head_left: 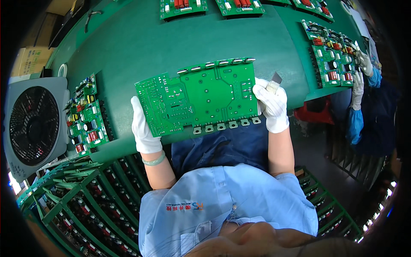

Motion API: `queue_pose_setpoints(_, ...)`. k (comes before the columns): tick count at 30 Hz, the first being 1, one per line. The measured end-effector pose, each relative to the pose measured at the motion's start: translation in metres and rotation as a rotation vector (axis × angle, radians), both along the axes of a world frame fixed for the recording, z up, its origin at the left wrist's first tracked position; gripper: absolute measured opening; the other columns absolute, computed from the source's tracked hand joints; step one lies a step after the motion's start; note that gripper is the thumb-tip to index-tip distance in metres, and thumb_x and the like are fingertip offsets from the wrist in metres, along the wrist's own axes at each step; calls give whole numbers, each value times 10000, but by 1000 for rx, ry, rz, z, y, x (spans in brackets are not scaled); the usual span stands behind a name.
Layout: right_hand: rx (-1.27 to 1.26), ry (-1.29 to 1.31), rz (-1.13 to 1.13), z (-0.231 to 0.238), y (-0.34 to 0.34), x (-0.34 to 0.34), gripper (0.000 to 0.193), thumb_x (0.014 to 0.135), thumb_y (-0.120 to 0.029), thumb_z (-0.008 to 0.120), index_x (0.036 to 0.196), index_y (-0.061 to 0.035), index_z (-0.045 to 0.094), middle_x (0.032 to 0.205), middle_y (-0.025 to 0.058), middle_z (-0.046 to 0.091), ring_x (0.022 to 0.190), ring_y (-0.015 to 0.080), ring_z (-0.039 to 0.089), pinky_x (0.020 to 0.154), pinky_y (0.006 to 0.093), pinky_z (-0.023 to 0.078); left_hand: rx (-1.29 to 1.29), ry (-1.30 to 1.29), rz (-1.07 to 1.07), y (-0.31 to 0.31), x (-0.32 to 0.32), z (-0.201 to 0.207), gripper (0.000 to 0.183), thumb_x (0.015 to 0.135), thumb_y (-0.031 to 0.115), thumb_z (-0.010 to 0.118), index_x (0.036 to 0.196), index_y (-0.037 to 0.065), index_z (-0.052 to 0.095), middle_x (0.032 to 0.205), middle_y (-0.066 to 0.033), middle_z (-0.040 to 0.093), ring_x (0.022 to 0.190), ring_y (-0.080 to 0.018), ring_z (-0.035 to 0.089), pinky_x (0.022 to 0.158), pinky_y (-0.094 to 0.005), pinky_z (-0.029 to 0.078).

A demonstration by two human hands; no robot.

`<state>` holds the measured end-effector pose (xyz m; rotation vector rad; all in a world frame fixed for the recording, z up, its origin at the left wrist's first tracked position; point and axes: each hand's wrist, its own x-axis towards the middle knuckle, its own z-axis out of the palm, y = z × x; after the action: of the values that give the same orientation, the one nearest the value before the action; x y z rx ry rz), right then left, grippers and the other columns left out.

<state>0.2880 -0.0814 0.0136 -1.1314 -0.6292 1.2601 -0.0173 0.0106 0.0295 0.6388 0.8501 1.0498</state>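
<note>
Circuit board (214, 92) raised at near edge of bench (239, 38). From my remote station I judge it light, stiff, fragile around metal tabs (221, 127); best held by short ends. Left hand (144, 124) grips one; right hand (272, 105) the other, plus grey blade (277, 78).

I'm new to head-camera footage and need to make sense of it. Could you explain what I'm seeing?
There's no machine: a person works with their own hands, in white gloves. The one picture comes from a fisheye camera on their head, looking down, so straight edges bend near the rim.

The left hand and right hand hold a green circuit board by its two ends. The right hand also holds a small flat-ended item; I can't tell exactly what.

On the green table lie more boards, some at the left near a fan, others at the far edge and right.
</note>
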Motion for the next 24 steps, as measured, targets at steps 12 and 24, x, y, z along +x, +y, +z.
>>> queue_pose_setpoints(12,-8,3,-60,2,-2,0,326,897,-72,644,1187,76,627,913,76,697,626,73,595,511,207,429,231,194,-87,-4,-6,-7,544,1051,419,316,1282,-21,539,1174,-116,643,988,-184,631,877,-311,520)
queue_pose_setpoints(24,-49,-87,-138,6,-1,0,326,899,-15,633,1197,111,595,1111,133,664,958,163,649,850,280,512,59,-325,-90,-11,-17,-13,424,1036,312,412,1266,-27,524,1168,-106,632,1003,-180,623,878,-311,515)
